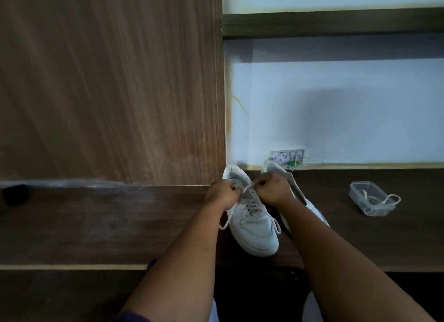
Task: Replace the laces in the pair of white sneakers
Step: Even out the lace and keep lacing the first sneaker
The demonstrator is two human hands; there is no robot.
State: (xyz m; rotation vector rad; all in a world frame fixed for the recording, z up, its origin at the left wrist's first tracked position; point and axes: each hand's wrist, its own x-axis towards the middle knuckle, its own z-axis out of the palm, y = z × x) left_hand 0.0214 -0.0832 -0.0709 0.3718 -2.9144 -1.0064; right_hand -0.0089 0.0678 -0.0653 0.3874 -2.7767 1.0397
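Two white low-top leather sneakers on dark wooden desktop, heels near back edge: laced one [252, 228] toe toward front edge, second [312, 207] just right, mostly hidden. White flat lace [248, 189] stretched taut over laced sneaker's top eyelets, loose ends trailing either side.

Two bare forearms, dark purple sleeve [134, 318] edge on left arm

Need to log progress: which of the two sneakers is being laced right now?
The left sneaker, toe toward the camera, lace crossed through its eyelets; both hands, left and right, pinch lace ends at its top. The right sneaker lies mostly hidden behind the right forearm.
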